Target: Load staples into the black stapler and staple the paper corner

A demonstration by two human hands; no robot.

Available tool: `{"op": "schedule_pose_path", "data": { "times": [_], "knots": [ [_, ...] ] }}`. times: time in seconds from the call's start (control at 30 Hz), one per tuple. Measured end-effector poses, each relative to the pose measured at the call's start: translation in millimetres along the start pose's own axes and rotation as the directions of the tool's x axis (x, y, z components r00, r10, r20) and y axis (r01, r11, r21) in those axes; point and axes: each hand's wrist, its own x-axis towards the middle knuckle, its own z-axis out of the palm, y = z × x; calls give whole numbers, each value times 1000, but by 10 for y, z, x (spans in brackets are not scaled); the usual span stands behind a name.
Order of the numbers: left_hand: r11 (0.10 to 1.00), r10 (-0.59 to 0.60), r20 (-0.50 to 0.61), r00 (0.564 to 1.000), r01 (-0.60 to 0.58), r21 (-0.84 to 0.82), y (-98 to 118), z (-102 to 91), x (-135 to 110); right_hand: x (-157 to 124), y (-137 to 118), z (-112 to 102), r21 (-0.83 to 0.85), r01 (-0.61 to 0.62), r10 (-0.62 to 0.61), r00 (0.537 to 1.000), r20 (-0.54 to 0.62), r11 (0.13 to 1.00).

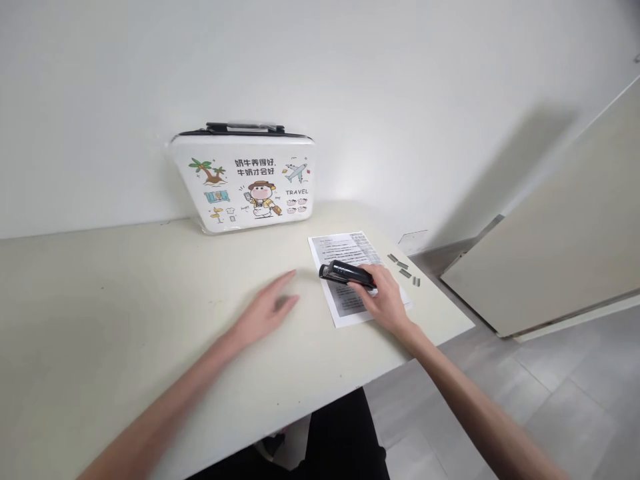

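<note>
My right hand (385,300) is wrapped round a black stapler (347,273), which it holds over the printed paper sheet (345,310). The stapler's nose points left, toward the sheet's left edge. Whether it touches the paper, I cannot tell. My left hand (267,307) is a little left of the sheet, slightly blurred, with thumb and fingers apart and nothing in them. Several small strips of staples (404,272) lie on the table to the right of the sheet.
A white case (230,217) with cartoon prints and a black handle stands against the wall at the back of the pale table (125,300). The table's right corner ends near the staples. A white panel (560,247) leans beyond it over the grey floor (530,380).
</note>
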Motion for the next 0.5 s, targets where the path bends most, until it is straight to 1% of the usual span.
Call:
{"op": "schedule_pose_path", "data": {
  "times": [0.1, 0.17, 0.23, 0.3, 0.33, 0.37, 0.43, 0.5],
  "knots": [
    [975, -165, -71, 984, 152, -160, -267, -463, -267, 142, -176, 190, 88, 24, -32, 996, 87, 996],
    [945, -280, -138, 950, 247, -216, -386, -695, -405, 289, -340, 402, 148, 56, -80, 984, 161, 987],
    [913, -370, -222, 902, 308, -269, -465, -840, -499, 453, -508, 662, 218, 75, -127, 964, 235, 973],
    [889, -417, -296, 859, 318, -330, -511, -904, -550, 604, -649, 932, 301, 64, -157, 942, 297, 951],
    [882, -427, -320, 846, 311, -355, -525, -914, -562, 665, -704, 1055, 343, 46, -164, 931, 325, 938],
    [877, -431, -330, 840, 304, -372, -533, -914, -569, 712, -745, 1165, 382, 23, -166, 923, 347, 924],
    [872, -436, -319, 842, 307, -382, -537, -903, -572, 763, -791, 1327, 444, -32, -156, 912, 380, 895],
    [871, -440, -298, 847, 321, -373, -532, -893, -575, 759, -794, 1405, 478, -67, -147, 906, 397, 876]
  ]
}}
